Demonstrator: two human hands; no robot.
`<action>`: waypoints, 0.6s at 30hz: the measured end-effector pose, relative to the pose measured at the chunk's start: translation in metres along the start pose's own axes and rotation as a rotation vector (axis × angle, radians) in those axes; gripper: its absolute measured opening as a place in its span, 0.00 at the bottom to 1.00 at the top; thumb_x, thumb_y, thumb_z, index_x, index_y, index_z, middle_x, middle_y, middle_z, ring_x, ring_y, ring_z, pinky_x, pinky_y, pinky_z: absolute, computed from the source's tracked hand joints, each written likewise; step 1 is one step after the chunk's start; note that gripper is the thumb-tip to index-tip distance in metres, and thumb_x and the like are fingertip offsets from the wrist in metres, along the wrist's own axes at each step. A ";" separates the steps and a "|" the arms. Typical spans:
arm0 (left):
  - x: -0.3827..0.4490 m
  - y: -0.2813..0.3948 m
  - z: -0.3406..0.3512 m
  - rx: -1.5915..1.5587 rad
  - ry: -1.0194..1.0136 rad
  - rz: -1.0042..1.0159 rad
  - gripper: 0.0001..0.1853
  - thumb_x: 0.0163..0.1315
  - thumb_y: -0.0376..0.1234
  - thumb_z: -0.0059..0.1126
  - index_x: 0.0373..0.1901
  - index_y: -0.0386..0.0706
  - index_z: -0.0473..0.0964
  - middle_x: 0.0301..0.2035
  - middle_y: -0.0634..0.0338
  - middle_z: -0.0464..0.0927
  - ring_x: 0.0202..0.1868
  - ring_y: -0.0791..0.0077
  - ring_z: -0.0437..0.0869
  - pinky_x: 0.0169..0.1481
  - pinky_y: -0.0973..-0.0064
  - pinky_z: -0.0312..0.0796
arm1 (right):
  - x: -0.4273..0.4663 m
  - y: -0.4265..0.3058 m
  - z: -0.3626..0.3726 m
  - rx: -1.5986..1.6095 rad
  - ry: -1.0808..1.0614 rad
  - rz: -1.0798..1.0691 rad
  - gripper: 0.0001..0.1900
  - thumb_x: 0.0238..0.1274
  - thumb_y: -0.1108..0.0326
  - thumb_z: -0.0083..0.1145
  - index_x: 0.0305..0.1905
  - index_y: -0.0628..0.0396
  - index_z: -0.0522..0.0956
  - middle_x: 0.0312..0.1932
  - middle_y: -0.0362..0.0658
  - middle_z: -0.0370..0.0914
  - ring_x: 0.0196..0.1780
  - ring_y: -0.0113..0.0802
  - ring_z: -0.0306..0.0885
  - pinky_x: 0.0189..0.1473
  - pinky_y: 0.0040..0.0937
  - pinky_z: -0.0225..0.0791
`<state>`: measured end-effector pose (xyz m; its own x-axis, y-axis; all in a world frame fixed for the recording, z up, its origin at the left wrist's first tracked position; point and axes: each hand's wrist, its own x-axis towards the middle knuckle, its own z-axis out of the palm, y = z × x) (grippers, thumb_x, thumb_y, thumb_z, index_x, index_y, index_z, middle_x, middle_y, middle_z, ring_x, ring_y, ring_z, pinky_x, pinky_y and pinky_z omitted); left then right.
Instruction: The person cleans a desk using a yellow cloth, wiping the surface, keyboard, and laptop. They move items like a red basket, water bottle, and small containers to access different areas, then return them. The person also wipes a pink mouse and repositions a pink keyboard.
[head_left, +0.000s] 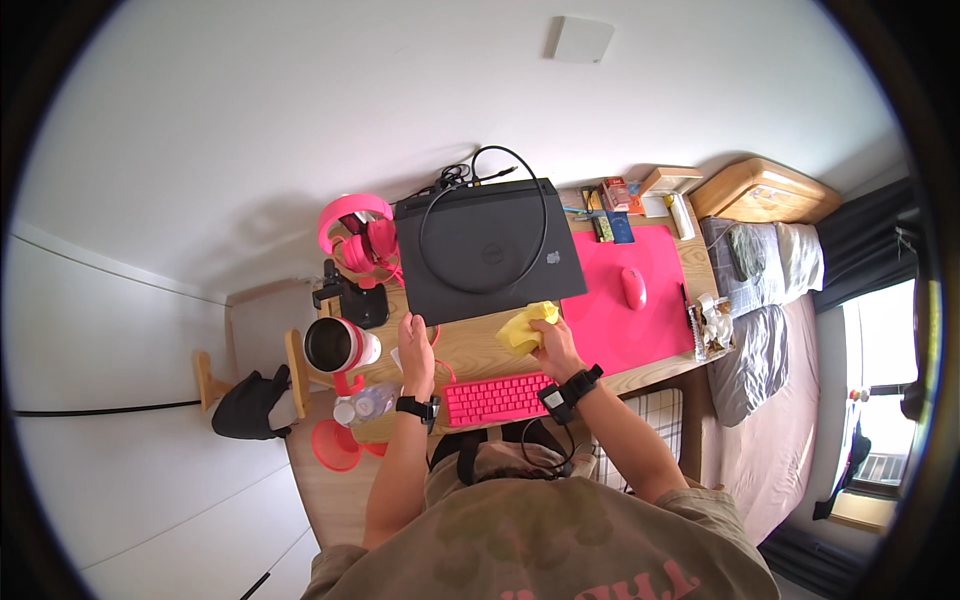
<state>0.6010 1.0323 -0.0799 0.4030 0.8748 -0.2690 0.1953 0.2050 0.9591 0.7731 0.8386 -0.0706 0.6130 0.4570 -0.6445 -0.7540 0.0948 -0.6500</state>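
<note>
A dark closed laptop (480, 262) lies on the wooden desk (472, 352) before me, with a black cable (545, 217) looped over its lid. My right hand (556, 349) grips a crumpled yellow cloth (527, 330) beside the laptop's front right corner. At the front left corner is my left hand (416, 356), its fingers extended together; whether it touches the laptop I cannot tell. Nearer my body, a pink keyboard (496, 400) sits between my forearms. On a pink desk mat (615, 330) to the right rests a pink mouse (633, 288).
Left on the desk are pink headphones (358, 232), a black stand (365, 302), a white and pink tumbler (364, 346) and a clear bottle (375, 403). Small boxes (615, 195) and a tissue box (701, 349) are at the right. A pink wastebasket (335, 446) stands below left.
</note>
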 end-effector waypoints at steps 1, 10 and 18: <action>0.000 0.000 0.000 -0.006 -0.002 -0.004 0.30 0.77 0.48 0.48 0.67 0.31 0.68 0.61 0.50 0.74 0.63 0.66 0.73 0.69 0.70 0.61 | -0.003 -0.008 -0.001 -0.027 0.004 -0.040 0.19 0.67 0.76 0.52 0.61 0.56 0.72 0.54 0.45 0.78 0.55 0.41 0.81 0.52 0.42 0.79; 0.005 -0.010 0.004 -0.009 0.006 -0.028 0.30 0.77 0.45 0.49 0.68 0.29 0.65 0.63 0.49 0.73 0.66 0.64 0.71 0.71 0.70 0.60 | 0.079 -0.144 -0.039 -0.248 0.120 -0.580 0.21 0.67 0.71 0.62 0.60 0.63 0.68 0.47 0.46 0.79 0.46 0.31 0.81 0.45 0.31 0.78; -0.004 -0.002 0.012 -0.013 0.056 -0.071 0.31 0.76 0.44 0.49 0.70 0.29 0.61 0.65 0.45 0.71 0.68 0.62 0.70 0.72 0.69 0.60 | 0.192 -0.190 0.008 -0.503 -0.066 -0.572 0.19 0.63 0.66 0.65 0.55 0.63 0.77 0.46 0.47 0.83 0.47 0.33 0.83 0.48 0.31 0.76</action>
<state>0.6094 1.0237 -0.0821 0.3374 0.8810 -0.3316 0.2101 0.2729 0.9388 1.0321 0.9160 -0.0680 0.8486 0.5108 -0.1374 -0.1156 -0.0743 -0.9905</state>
